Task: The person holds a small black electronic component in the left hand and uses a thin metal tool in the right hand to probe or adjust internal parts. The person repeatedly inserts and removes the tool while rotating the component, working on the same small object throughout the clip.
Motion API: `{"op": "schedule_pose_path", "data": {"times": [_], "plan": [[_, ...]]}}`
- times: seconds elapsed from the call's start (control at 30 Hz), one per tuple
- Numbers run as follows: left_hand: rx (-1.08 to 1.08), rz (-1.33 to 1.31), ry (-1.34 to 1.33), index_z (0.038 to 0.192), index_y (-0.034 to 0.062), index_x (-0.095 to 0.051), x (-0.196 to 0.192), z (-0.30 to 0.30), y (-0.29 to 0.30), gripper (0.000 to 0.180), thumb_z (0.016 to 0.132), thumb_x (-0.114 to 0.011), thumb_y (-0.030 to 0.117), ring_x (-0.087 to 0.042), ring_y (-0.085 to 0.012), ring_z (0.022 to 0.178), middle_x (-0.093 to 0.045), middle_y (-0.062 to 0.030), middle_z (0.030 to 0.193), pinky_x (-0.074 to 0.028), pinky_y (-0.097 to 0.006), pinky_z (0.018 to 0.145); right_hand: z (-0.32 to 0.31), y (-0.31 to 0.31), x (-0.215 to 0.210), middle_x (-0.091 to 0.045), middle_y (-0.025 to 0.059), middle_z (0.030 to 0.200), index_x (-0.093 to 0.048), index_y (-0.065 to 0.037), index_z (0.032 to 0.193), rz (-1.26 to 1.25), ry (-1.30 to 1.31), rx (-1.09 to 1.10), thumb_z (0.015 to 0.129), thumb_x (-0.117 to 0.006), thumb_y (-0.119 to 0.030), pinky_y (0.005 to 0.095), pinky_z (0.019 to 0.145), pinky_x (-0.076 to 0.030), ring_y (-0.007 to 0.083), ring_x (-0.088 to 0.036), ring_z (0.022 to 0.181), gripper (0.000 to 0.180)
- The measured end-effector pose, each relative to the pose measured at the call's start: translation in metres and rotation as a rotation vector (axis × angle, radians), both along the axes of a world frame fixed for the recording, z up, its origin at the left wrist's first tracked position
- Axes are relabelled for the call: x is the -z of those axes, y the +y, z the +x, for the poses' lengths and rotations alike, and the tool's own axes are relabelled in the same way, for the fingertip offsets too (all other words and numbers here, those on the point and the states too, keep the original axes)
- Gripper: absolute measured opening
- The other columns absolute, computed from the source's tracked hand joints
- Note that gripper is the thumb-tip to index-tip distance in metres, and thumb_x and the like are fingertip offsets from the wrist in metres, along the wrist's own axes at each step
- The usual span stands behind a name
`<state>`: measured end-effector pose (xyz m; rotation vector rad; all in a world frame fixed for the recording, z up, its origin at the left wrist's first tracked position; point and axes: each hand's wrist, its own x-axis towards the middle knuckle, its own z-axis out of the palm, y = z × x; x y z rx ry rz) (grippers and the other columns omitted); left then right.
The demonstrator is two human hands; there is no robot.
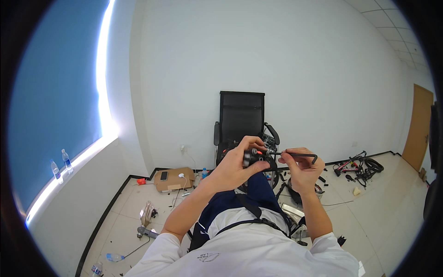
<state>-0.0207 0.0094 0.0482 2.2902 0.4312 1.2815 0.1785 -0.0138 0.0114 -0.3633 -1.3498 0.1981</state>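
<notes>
Seated person, head view. The left hand [237, 161] is raised in front of the black mesh-backed office chair [242, 121], its fingers curled and pressed around a small black and silver metal component with an orange-red mark [255, 155]; thumb below, fingers over the top. Just right of the component, the right hand [302, 168] pinches a thin black L-shaped hex key [297, 154] between thumb and forefinger, the remaining fingers folded loosely. The key's long arm runs level toward the component and its tip appears to meet or enter it; the short arm points down at the far right.

Progress, as judged: the tool looks seated in a fastener on the component, so the turning of that fastener seems under way rather than finished. Whether it is being tightened or loosened, and how many fasteners remain, cannot be told.

Hidden or unclear: the left fingers cover most of the component, so its form and the fastener head are not visible; the exact contact of key and part is too small to confirm. Below the chair, between the person's knees, dark bicycle parts on the pale tiled floor [138, 203] are mostly covered by the arms. Right of the chair lies a tangle of black and red bicycle parts [357, 167]; left of it, a flat brown cardboard box [173, 179].
</notes>
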Motion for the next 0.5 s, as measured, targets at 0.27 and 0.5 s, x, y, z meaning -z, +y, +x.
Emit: {"op": "schedule_pose_path", "data": {"times": [0.27,0.5], "plan": [[0.045,-0.157,-0.082,0.129,0.0037,-0.053,0.007,0.004,0.009,0.048,0.087,-0.071,0.015,-0.063,-0.0135,0.098,-0.066,-0.0088,0.112,-0.05,-0.029,0.087,0.008,-0.006,-0.006,-0.072,0.0138,0.092,-0.069,0.006,0.098,0.105,-0.168,0.098,0.08,-0.067,0.015,0.0258,0.069,-0.056,0.0178,-0.07,0.076,0.02],[-0.071,-0.061,-0.047,0.123,0.0009,-0.061,0.004,0.004,0.003,0.039,0.087,-0.07,0.012,-0.063,-0.0111,0.095,-0.069,-0.0094,0.109,-0.05,-0.026,0.085,0.0,0.005,-0.001,-0.072,0.0125,0.085,-0.07,0.002,0.098,0.187,-0.221,0.313,0.077,-0.076,0.005,0.0267,0.066,-0.055,0.0179,-0.07,0.073,0.022]]}}
